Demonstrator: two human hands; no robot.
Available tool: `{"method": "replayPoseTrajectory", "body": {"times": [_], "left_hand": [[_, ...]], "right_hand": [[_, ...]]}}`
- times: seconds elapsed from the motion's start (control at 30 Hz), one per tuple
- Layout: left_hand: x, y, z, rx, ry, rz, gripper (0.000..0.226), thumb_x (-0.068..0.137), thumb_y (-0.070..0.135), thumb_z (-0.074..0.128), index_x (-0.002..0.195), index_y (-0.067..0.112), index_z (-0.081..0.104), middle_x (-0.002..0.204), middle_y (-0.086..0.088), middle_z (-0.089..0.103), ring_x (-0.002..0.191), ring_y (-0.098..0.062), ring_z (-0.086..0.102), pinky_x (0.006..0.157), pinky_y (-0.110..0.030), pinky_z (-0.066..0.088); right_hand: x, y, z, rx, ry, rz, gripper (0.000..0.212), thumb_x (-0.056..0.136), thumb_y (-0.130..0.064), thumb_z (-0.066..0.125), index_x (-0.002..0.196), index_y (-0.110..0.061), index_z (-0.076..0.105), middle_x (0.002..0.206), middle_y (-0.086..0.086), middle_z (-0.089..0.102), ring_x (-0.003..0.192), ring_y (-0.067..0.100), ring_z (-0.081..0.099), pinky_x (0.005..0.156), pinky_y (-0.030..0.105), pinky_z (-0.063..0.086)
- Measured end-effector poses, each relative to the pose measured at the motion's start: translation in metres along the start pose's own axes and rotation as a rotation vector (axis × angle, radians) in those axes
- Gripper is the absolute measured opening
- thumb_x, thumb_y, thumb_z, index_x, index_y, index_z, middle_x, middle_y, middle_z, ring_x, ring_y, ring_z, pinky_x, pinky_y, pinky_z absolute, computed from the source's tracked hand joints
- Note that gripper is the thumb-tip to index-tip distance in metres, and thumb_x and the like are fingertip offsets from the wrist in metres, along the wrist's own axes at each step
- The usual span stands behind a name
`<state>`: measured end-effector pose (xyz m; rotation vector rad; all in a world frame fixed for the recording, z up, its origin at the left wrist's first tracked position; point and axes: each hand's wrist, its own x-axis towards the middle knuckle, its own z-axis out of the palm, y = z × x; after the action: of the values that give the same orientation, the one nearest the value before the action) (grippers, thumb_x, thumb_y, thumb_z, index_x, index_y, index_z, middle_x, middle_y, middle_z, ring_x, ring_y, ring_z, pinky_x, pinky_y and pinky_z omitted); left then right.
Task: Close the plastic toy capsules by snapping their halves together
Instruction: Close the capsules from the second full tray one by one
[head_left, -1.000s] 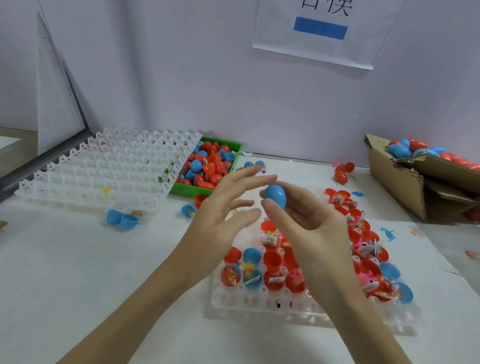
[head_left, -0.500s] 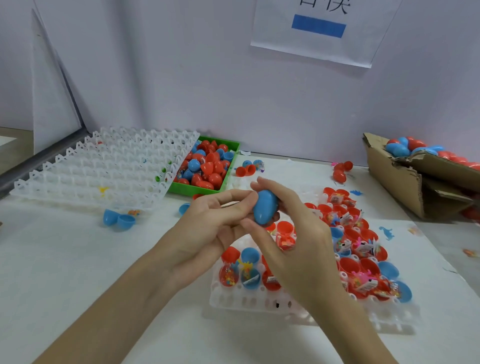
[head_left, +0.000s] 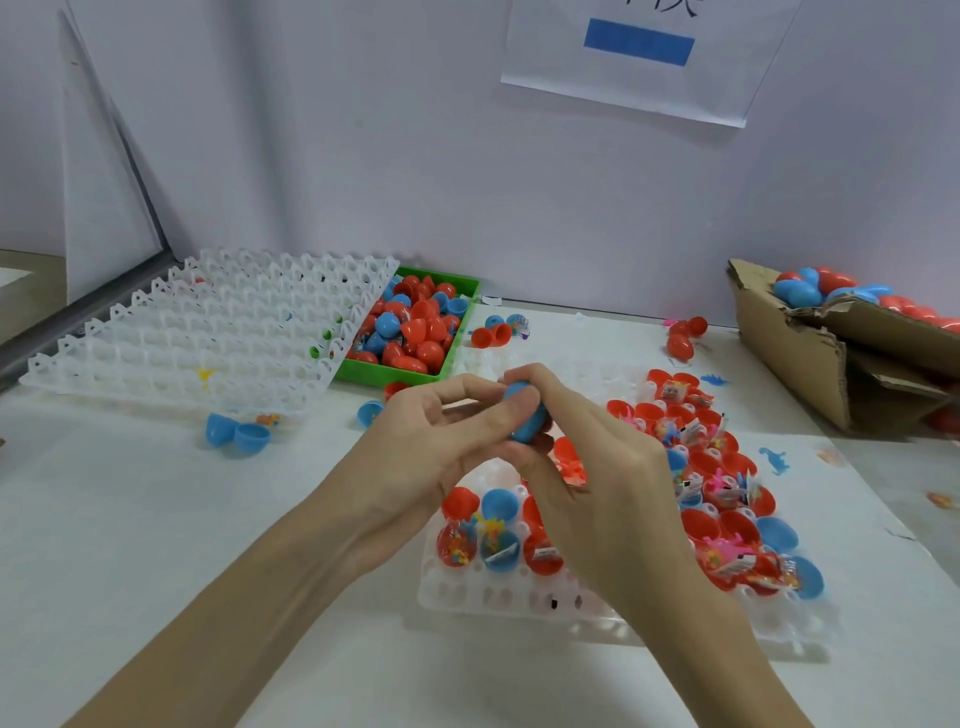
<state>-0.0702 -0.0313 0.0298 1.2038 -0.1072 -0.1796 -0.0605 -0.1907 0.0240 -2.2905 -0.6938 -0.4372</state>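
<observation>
A blue capsule (head_left: 529, 421) is held above the table's middle between both hands. My left hand (head_left: 431, 457) pinches it from the left with the thumb laid across its front. My right hand (head_left: 587, 467) grips it from the right, fingers curled over its top, so most of the capsule is hidden. Below the hands lies a white holed tray (head_left: 498, 597) with several open red and blue capsule halves (head_left: 727, 525) that hold small toys.
An empty white tray (head_left: 208, 332) lies at the back left, next to a green bin (head_left: 457, 353) of capsules. A torn cardboard box (head_left: 810, 358) with capsules stands at the right. Loose blue halves (head_left: 236, 434) and red capsules (head_left: 683, 338) lie on the table.
My left hand came in from open and apart to pinch the blue capsule. Both hands sank toward the tray and my right fingers closed over the capsule's top.
</observation>
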Motion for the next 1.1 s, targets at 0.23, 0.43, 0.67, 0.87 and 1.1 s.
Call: {"method": "replayPoseTrajectory", "body": {"times": [0.23,0.43,0.67,0.87,1.1], "left_hand": [[-0.003,0.003,-0.005,-0.331,-0.223,-0.148,0.037,0.096,0.028,0.064,0.114,-0.001,0.077,0.114,-0.02,0.075,0.111,-0.025,0.073,0.087,-0.023,0.059],[0.003,-0.005,-0.001,-0.074,-0.098,-0.065,0.044,0.099,0.041,0.06,0.114,0.004,0.078,0.118,-0.02,0.075,0.114,-0.027,0.072,0.092,-0.031,0.06],[0.0,-0.006,-0.002,-0.081,-0.204,-0.086,0.047,0.103,0.04,0.059,0.12,0.0,0.075,0.122,-0.022,0.073,0.119,-0.03,0.07,0.097,-0.03,0.057],[-0.001,-0.004,-0.002,-0.24,-0.408,-0.132,0.053,0.108,0.047,0.045,0.134,0.008,0.068,0.141,-0.018,0.064,0.137,-0.026,0.058,0.106,-0.031,0.051],[0.0,-0.013,0.004,-0.229,-0.375,-0.141,0.052,0.102,0.055,0.047,0.125,0.018,0.076,0.13,-0.01,0.072,0.127,-0.022,0.066,0.101,-0.028,0.054]], "right_hand": [[-0.008,0.003,-0.001,0.155,0.204,-0.125,0.056,0.084,-0.034,0.073,0.136,-0.018,0.06,0.122,-0.015,0.064,0.112,-0.008,0.058,0.097,0.009,0.044],[-0.01,0.007,0.001,0.037,0.231,-0.19,0.047,0.09,-0.023,0.068,0.134,-0.007,0.063,0.118,0.0,0.068,0.109,-0.003,0.054,0.096,0.0,0.04],[-0.01,0.007,-0.003,0.1,0.253,-0.226,0.05,0.088,-0.025,0.073,0.134,-0.009,0.063,0.115,-0.001,0.069,0.103,-0.005,0.061,0.091,0.003,0.046],[-0.013,-0.003,0.0,0.37,0.264,-0.161,0.046,0.092,-0.03,0.071,0.134,-0.018,0.059,0.117,-0.011,0.071,0.104,-0.002,0.07,0.085,0.014,0.056],[-0.014,0.004,-0.003,0.167,0.325,-0.204,0.028,0.1,-0.023,0.064,0.122,-0.006,0.069,0.099,-0.015,0.064,0.089,-0.006,0.064,0.074,0.005,0.049]]}}
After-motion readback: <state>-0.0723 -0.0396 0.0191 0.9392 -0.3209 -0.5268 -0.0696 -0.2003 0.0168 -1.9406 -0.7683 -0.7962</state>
